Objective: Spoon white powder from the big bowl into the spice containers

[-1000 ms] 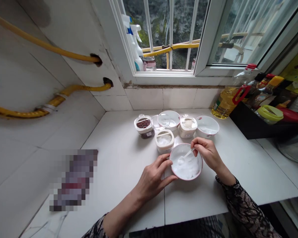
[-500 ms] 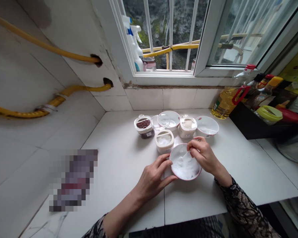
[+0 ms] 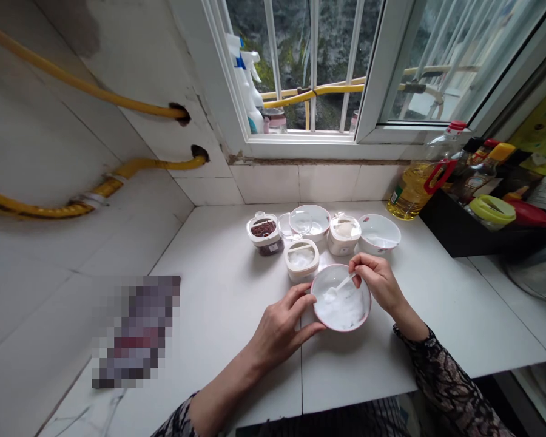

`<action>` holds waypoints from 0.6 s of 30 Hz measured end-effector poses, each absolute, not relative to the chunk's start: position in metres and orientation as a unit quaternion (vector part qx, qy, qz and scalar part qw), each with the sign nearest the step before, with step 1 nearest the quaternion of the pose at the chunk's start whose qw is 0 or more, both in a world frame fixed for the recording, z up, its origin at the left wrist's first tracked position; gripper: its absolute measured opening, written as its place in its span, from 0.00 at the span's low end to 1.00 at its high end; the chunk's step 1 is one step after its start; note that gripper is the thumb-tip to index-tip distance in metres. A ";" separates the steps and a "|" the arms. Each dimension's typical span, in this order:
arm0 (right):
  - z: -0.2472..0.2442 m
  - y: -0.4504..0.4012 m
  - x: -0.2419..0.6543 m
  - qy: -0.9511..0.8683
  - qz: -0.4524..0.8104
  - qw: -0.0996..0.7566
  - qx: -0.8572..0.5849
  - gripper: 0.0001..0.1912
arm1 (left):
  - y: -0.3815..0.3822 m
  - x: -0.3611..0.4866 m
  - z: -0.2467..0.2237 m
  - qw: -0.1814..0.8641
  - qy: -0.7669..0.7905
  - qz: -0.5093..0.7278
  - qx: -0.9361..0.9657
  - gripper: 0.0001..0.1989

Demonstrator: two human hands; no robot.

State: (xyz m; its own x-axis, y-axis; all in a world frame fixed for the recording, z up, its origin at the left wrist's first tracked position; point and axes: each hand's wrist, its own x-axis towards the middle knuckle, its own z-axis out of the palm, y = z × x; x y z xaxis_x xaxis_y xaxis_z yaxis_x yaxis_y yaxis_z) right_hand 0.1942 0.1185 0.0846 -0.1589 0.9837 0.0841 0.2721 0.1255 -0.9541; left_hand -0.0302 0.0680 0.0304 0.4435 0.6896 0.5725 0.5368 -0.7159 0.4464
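Note:
My left hand grips the rim and side of a white bowl with a pink edge. White powder or grains cover the inside of the bowl. Pinched in my right hand is a small white spoon, its tip in the white grains. Just behind the bowl stands a lidded jar of white grains. Two more jars are near it: one with dark reddish contents, one with pale contents.
Two white bowls stand behind, one at the middle and one at the right. An oil bottle and a black condiment rack are at the back right. A pixelated item lies at the left of the white counter.
My right hand has shifted slightly to the right and the spoon's handle now shows more. My left hand stays on the bowl.

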 end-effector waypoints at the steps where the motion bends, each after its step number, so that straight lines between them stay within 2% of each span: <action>1: 0.085 0.118 0.194 -0.631 0.422 0.415 -0.501 0.08 | 0.068 -0.030 0.030 0.100 0.364 0.383 0.843 0.14; 6: 0.086 0.117 0.191 -0.676 0.350 0.411 -0.502 0.09 | 0.068 -0.030 0.030 0.099 0.364 0.381 0.844 0.14; 12: 0.084 0.118 0.190 -0.684 0.343 0.404 -0.501 0.10 | 0.068 -0.029 0.031 0.094 0.363 0.383 0.844 0.14; 18: 0.081 0.119 0.190 -0.617 0.447 0.415 -0.498 0.08 | 0.068 -0.029 0.031 0.093 0.365 0.384 0.843 0.14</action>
State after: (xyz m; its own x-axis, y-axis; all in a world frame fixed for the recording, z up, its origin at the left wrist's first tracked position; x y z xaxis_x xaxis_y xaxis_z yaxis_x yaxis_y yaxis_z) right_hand 0.1898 0.1190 0.0809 -0.1598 0.9849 0.0674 0.2429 0.1054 -0.9643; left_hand -0.0294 0.0682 0.0308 0.4395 0.6866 0.5792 0.5438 -0.7166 0.4368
